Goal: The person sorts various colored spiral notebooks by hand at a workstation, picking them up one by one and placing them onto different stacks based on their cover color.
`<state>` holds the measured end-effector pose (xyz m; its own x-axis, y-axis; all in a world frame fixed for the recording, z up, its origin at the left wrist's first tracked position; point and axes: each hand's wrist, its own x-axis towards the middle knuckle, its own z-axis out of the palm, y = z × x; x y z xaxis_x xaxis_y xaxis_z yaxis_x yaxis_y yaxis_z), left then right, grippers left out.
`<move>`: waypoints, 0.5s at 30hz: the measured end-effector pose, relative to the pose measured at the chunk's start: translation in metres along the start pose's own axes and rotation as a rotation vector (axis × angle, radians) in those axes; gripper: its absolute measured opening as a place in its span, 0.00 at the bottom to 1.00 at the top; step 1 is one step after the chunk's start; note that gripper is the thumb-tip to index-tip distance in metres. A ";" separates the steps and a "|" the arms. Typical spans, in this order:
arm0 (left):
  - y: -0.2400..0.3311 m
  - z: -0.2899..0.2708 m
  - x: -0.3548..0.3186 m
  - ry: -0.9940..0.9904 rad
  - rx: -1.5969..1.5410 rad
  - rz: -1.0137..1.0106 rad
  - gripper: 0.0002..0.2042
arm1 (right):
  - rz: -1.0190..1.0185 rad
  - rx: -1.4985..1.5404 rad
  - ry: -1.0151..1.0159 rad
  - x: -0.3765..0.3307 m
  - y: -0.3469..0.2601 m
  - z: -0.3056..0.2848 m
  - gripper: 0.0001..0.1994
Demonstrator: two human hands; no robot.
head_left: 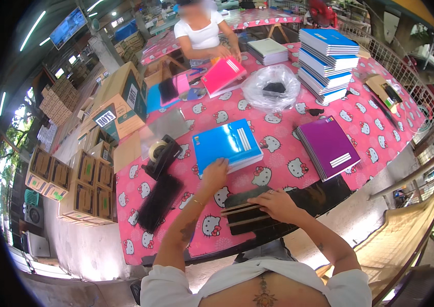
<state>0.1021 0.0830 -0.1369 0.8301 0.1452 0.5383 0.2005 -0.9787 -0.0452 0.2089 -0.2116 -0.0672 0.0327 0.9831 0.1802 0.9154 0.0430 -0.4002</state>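
Note:
A blue spiral notebook [224,143] lies at the middle of the table, slightly turned, its white page edges showing on the near side. My left hand [215,172] is closed at its near left corner, fingertips on the cover; the thumb is hard to make out. Nearer to me, my right hand [279,204] rests with fingers stretched over a dark slatted board [247,209] at the table's near edge. To the right lies a purple spiral notebook [328,146], touched by neither hand.
On the left stand a tape dispenser [161,156], a black bristly strip [159,203] and a cardboard box [119,105]. A clear plastic bag [271,88] and a tall notebook stack [328,64] are farther back. Across the table a person handles a pink notebook [223,75].

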 end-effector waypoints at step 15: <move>0.026 -0.143 0.106 0.018 0.012 -0.021 0.06 | 0.186 0.150 0.631 0.009 0.048 -0.044 0.37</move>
<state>0.1206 0.0517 0.0393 0.8161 0.1626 0.5546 0.2238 -0.9737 -0.0438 0.2705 -0.2081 -0.0449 0.4545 0.6858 0.5684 0.8074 -0.0478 -0.5880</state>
